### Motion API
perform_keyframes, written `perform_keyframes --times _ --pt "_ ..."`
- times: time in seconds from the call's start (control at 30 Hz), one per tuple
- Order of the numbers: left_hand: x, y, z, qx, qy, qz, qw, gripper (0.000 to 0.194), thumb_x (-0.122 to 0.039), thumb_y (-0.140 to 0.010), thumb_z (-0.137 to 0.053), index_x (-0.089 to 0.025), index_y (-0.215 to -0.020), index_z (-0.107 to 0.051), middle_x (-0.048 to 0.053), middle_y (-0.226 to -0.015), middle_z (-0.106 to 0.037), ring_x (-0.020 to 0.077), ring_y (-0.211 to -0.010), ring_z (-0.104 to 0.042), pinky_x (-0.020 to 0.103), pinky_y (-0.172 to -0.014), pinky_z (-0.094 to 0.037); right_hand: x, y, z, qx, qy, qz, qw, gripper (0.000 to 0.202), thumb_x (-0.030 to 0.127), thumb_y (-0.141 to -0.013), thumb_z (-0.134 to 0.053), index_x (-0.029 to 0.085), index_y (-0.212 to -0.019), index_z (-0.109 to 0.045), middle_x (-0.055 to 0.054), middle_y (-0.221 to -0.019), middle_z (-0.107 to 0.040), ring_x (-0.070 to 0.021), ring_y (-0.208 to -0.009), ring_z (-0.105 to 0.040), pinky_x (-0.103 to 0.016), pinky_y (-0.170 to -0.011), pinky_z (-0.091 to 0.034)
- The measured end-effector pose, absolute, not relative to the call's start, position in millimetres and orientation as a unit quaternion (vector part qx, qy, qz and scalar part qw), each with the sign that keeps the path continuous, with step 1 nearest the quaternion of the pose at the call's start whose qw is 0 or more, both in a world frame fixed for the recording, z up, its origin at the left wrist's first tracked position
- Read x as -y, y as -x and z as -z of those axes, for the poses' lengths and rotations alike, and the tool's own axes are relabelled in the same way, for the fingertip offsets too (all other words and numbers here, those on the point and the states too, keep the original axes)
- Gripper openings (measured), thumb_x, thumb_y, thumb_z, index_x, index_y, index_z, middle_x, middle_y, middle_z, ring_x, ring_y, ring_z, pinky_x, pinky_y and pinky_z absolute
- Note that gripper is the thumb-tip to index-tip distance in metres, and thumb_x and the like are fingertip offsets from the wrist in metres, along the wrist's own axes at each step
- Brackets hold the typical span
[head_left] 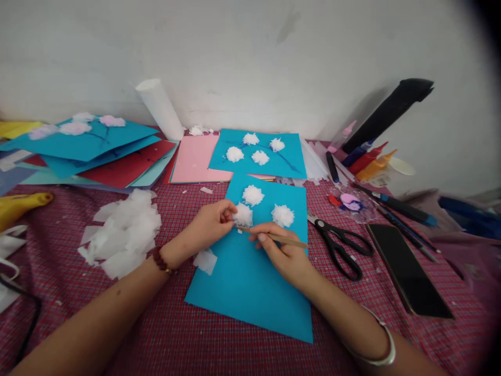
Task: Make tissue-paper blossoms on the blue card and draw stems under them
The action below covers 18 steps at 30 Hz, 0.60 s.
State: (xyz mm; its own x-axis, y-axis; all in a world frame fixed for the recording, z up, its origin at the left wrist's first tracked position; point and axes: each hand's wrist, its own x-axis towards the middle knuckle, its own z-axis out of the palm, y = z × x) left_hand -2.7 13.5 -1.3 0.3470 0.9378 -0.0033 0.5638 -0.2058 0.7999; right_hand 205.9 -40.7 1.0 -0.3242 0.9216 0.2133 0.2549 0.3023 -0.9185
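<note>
A blue sheet (250, 282) lies in front of me with three fluffy white paper flowers on its upper part. My left hand (213, 222) is closed, its fingertips at the edge of the left flower (243, 214). My right hand (284, 256) grips a thin wooden stick (287, 240), whose tip reaches the bottom of that flower. The top flower (253, 195) and the right flower (282, 215) stand untouched. Whether my left fingertips pinch some of the flower's paper is too small to tell. A white paper piece (205, 261) lies at the sheet's left edge.
White paper squares (125, 235) are heaped at left. Black scissors (342, 243) and a phone (409, 269) lie at right, near paint bottles (368, 159). Behind are another flowered blue sheet (258, 169), a white roll (160, 109) and stacked coloured papers (136, 167).
</note>
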Motion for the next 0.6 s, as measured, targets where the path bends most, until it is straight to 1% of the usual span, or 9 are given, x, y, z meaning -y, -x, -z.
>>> perform_keyframes --times 0.2,0.37,0.6 --pt "-16.0 3.7 5.4 -0.507 -0.741 -0.256 0.358 0.021 -0.012 -0.072 -0.051 -0.018 -0.091 -0.056 -0.002 -0.070 -0.058 0.0119 -0.063 -0.057 0.025 -0.058 -0.043 40.0 -206.4 1.4 0.694 0.454 -0.392 0.397 0.018 0.023 -0.093 -0.049 0.021 -0.102 -0.065 -0.003 -0.087 -0.069 -0.0143 -0.072 -0.063 -0.027 -0.063 -0.050" --pt "-14.5 2.7 -0.4 -0.513 -0.740 -0.246 0.358 0.022 -0.010 -0.070 -0.050 -0.018 -0.090 -0.056 -0.003 -0.069 -0.058 0.0124 -0.063 -0.057 0.025 -0.057 -0.042 40.0 -205.8 0.6 0.704 0.454 -0.385 0.388 0.019 0.023 -0.093 -0.048 0.021 -0.102 -0.064 -0.003 -0.086 -0.069 -0.0138 -0.072 -0.063 -0.026 -0.062 -0.050" --pt "-14.0 1.9 -1.0 -0.510 -0.738 -0.249 0.364 0.022 -0.011 -0.071 -0.050 -0.019 -0.091 -0.056 -0.003 -0.069 -0.057 0.0128 -0.063 -0.057 0.025 -0.057 -0.042 38.6 -205.5 3.0 0.715 0.455 -0.373 0.379 0.019 0.023 -0.094 -0.047 0.020 -0.103 -0.063 -0.003 -0.086 -0.069 -0.0137 -0.073 -0.063 -0.026 -0.063 -0.050"
